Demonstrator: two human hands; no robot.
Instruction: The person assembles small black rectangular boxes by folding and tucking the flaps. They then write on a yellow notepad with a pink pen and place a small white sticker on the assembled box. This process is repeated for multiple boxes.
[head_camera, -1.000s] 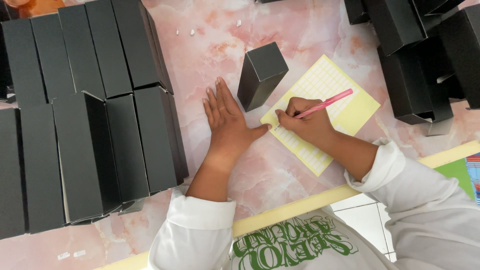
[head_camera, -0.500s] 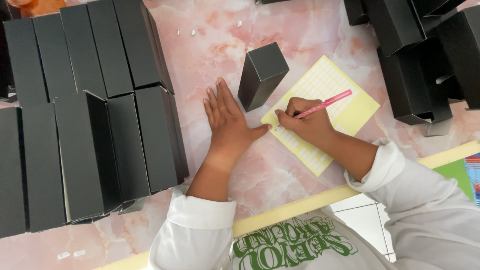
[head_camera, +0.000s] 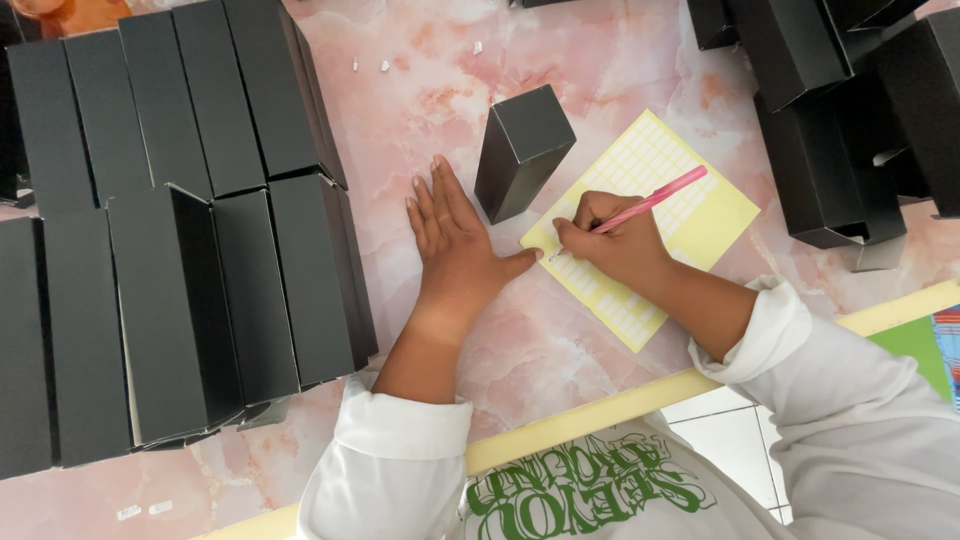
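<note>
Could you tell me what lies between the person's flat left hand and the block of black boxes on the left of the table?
Nothing: in the head view, only bare pink marbled table separates the left hand from the black boxes.

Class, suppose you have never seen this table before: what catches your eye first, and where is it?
The bright yellow label sheet right of centre, where the right hand writes with a pink pen. The left hand lies flat on the pink marble table beside one upright black box. Rows of black boxes fill the left.
</note>
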